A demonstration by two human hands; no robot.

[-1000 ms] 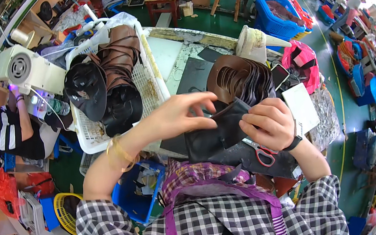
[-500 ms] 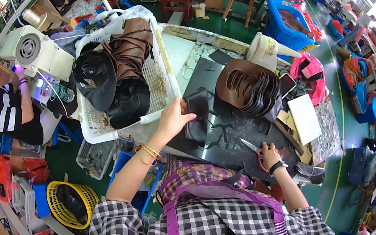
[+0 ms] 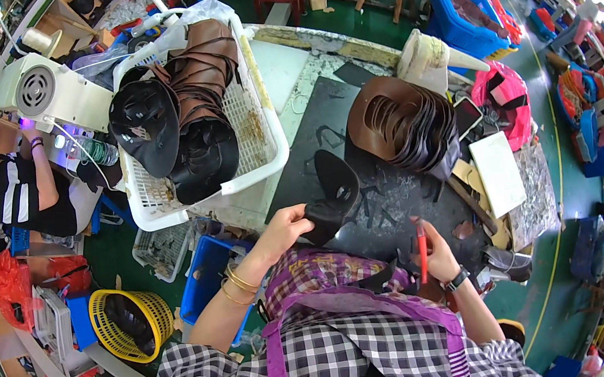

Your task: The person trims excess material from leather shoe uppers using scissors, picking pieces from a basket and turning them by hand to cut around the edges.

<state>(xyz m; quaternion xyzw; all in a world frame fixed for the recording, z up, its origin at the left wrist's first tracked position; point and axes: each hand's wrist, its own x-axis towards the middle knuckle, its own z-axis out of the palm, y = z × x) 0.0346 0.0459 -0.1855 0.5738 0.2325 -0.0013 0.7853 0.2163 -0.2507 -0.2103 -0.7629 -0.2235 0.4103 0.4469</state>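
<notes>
My left hand (image 3: 286, 229) is closed on the near end of a curved black leather piece (image 3: 339, 182), which is raised above the dark work mat (image 3: 297, 159). In my right hand (image 3: 439, 255) is a pair of scissors (image 3: 422, 247) with red handles; their blades do not show clearly. A gap lies between the scissors and the leather. Thin black offcuts (image 3: 376, 204) are scattered on the mat. Beyond them stands a stack of curved brown and black leather pieces (image 3: 368, 116).
A white basket (image 3: 275, 126) with black and brown leather pieces is at the left. A phone (image 3: 467, 115), a white board (image 3: 497, 173) and a pink bag (image 3: 505, 113) lie at the right. A person (image 3: 11, 175) sits by a white machine (image 3: 48, 93), far left.
My left hand has drawn nearer to me, with the black leather piece turned and lifted. My right hand has picked the scissors up off the mat, their red handle now upright.
</notes>
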